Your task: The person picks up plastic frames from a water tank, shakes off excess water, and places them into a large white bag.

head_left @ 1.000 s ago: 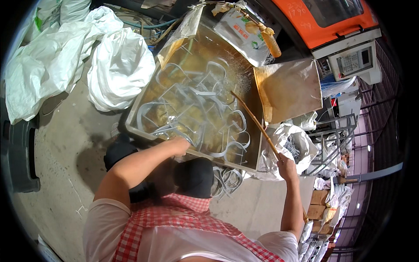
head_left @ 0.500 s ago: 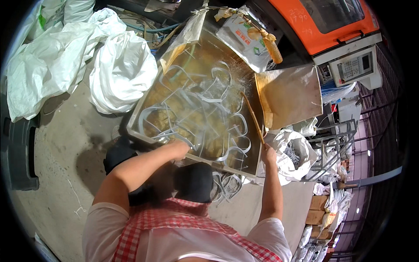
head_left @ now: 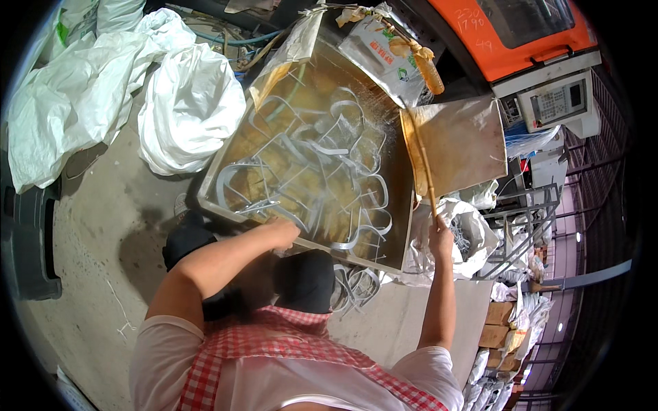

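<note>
A metal tank (head_left: 221, 205) of yellowish water stands before me, with several curved grey plastic strips (head_left: 319, 147) in it. My right hand (head_left: 441, 240) grips the lower end of a thin wooden stick (head_left: 426, 164), beyond the tank's right wall. The stick points up and away, crossing a stained board (head_left: 466, 147). My left hand (head_left: 279, 233) is at the tank's near rim, fingers curled by the ends of some grey strips. Whatever those fingers hold is hidden.
White woven sacks (head_left: 192, 109) stand left of the tank. On the right are an open sack of grey pieces (head_left: 460, 236), a metal frame (head_left: 524, 226) and an orange machine (head_left: 473, 41). More grey strips (head_left: 356, 288) lie on the floor by my knee. A dark plastic stool (head_left: 31, 240) sits far left.
My right hand has moved right with the stick, whose tip has lifted out of the water and swung over the board. My left hand has barely moved.
</note>
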### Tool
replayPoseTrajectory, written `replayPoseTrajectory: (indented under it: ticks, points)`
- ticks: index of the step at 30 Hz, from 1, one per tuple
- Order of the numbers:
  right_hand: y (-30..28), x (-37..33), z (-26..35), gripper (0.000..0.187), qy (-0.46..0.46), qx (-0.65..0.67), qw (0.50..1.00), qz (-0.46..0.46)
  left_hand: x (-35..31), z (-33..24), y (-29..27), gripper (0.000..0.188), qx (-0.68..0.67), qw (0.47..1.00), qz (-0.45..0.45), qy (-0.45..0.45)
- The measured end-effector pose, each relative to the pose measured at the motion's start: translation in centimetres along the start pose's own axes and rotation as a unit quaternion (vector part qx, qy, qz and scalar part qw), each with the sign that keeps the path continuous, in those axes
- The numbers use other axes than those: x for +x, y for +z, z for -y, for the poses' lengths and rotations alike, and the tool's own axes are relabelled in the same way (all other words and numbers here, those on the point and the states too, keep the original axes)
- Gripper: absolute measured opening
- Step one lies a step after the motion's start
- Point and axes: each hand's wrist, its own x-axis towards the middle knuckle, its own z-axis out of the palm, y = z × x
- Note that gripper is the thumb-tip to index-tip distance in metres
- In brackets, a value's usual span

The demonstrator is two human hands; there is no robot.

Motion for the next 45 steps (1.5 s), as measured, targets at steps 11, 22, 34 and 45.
replayPoseTrajectory:
  ticks: [11, 22, 34, 45]
  points:
    - [-0.7, -15.8, -8.1, 0.041, 0.017, 0.04, 0.996, 0.08, -0.2, 0.4, 0.7, 0.035, 0.013, 1.0, 0.007, 0.014]
    - [-3.4, -22.7, -6.5, 0.043, 0.263, 0.252, 0.917, 0.159, 0.5, 0.2, 1.6, 0.039, 0.028, 0.999, 0.022, 0.028]
    - [-3.2, -24.6, -6.0, 0.04, 0.283, 0.447, 0.813, 0.241, 0.2, -0.2, 1.4, 0.023, 0.019, 1.0, 0.014, 0.01]
    - [5.8, -15.9, -3.1, 0.04, 0.257, 0.579, 0.735, 0.241, 0.5, 0.2, 1.3, 0.027, 0.043, 0.999, 0.024, 0.016]
